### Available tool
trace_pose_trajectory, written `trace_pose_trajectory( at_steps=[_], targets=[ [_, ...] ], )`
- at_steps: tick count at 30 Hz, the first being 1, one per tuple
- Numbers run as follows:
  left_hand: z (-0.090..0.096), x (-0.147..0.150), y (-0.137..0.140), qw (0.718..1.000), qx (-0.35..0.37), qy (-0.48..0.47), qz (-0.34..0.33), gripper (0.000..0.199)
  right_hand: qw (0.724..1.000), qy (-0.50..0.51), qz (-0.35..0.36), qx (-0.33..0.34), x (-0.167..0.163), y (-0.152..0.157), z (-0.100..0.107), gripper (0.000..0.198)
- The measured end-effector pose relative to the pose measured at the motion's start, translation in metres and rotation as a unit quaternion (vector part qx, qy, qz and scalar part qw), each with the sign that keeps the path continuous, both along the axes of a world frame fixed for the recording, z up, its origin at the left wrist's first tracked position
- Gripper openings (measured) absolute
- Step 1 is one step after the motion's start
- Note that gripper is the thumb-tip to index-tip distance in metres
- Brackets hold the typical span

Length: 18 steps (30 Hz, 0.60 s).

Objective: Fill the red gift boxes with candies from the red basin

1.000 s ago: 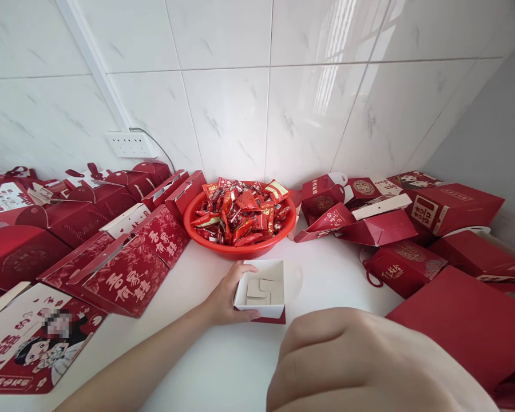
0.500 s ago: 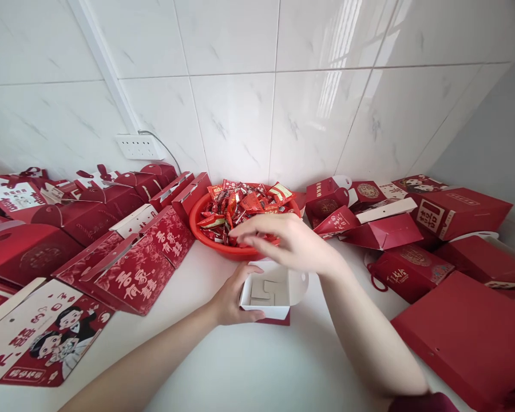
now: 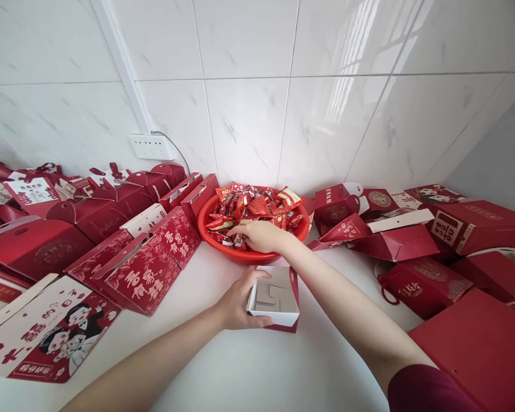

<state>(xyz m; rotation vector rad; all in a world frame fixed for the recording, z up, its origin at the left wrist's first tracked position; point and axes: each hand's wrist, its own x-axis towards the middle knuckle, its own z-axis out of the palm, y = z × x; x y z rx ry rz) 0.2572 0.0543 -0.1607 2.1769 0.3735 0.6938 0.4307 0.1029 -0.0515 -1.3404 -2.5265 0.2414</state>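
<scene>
An open-topped box [image 3: 277,321], white inside and red outside, stands on the white tabletop in front of me. My left hand [image 3: 239,303] is closed around its left side, thumb at the near rim and fingers at the far one. Inside, only the folded cardboard bottom shows. Behind it sits a red plastic basin [image 3: 228,256] heaped with red-wrapped candies [image 3: 257,205]. My right hand [image 3: 260,236] is down in the basin's near part, touching the wrapped candies. Its index finger reaches left and the fingers look parted, though some fingertips are hidden among the wrappers.
Rows of red gift boxes [image 3: 148,269] line the left side, with a flat box bearing a cartoon couple [image 3: 68,335] nearer me. More red boxes [image 3: 395,234] crowd the right, including a large plain one [image 3: 476,349]. A power strip [image 3: 151,147] is on the tiled wall.
My right hand has moved from above the box forward and down into the candies. The left hand still grips the box. The whole view has shifted slightly.
</scene>
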Motion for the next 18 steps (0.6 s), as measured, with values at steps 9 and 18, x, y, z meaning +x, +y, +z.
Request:
trace_pose_trajectory(
  at_steps=[9,18],
  targets=[
    [-0.001,0.000,0.000,1.000,0.007,0.008,0.005,0.080,1.000,0.004,0.016,-0.026,0.003,0.018,-0.015,0.046],
    [0.045,-0.002,-0.010,0.985,0.080,0.148,0.025,0.099,0.973,0.200,-0.073,0.094,0.033,-0.023,-0.004,0.035]
  ],
)
